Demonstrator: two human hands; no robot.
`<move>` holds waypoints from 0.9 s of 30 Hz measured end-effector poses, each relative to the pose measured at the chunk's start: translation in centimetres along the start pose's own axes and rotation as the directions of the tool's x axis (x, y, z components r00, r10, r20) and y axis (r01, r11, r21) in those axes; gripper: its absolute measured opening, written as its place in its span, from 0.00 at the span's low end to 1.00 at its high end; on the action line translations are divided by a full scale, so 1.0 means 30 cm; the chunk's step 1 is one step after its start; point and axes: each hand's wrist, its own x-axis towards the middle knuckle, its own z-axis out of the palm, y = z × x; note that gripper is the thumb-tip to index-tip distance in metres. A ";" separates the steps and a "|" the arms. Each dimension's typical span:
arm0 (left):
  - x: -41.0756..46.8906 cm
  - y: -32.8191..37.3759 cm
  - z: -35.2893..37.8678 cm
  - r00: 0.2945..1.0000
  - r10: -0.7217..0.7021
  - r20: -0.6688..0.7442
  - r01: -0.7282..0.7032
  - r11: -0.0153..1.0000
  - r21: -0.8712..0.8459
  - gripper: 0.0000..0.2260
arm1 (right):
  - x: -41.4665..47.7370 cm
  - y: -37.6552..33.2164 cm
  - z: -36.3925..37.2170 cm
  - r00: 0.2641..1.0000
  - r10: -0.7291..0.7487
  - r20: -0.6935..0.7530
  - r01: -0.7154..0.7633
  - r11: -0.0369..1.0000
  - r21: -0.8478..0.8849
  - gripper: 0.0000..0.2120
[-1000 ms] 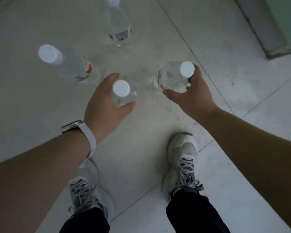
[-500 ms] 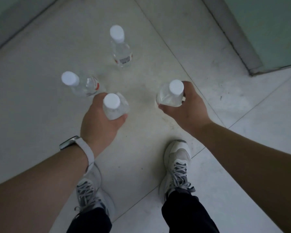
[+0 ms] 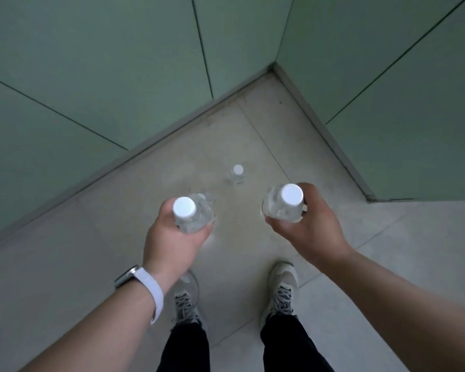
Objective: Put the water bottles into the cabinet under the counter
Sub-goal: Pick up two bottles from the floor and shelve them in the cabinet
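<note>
Your left hand [image 3: 172, 237] is wrapped around the body of a clear water bottle, the left bottle [image 3: 196, 222]. You hold it upright, and its white cap faces up at you. A watch [image 3: 125, 275] on a white strap sits on that wrist.

Your right hand [image 3: 312, 226] grips a second clear bottle, the right bottle [image 3: 279, 210], in the same way. The fingers curl round its far side and the thumb sits on the near side. This bottle is upright too, with its white cap on top. The two hands are level with each other and well apart, and both bare forearms reach in from the bottom corners.

Below and between the hands are your grey laced shoes [image 3: 283, 288], under dark trousers [image 3: 185, 350]. They stand on a pale tiled floor [image 3: 91, 264].

Farther out, a third bottle [image 3: 237, 174] stands upright on the floor between the two you hold. It looks small and slightly blurred. A clear, blurred shape shows just past the left bottle, and it is too indistinct to say what it is.

Beyond that, a grey plinth [image 3: 145, 157] runs along the floor's edge. Above it rise flat green panels [image 3: 91, 76] marked by thin dark seams. They meet at an inner corner ahead of you, slightly to the right.
</note>
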 end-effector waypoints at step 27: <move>-0.788 0.291 -1.380 0.886 0.014 -0.464 -0.220 0.893 -0.393 0.28 | -0.841 -1.408 -0.121 0.773 -0.570 0.279 0.579 0.813 0.059 0.29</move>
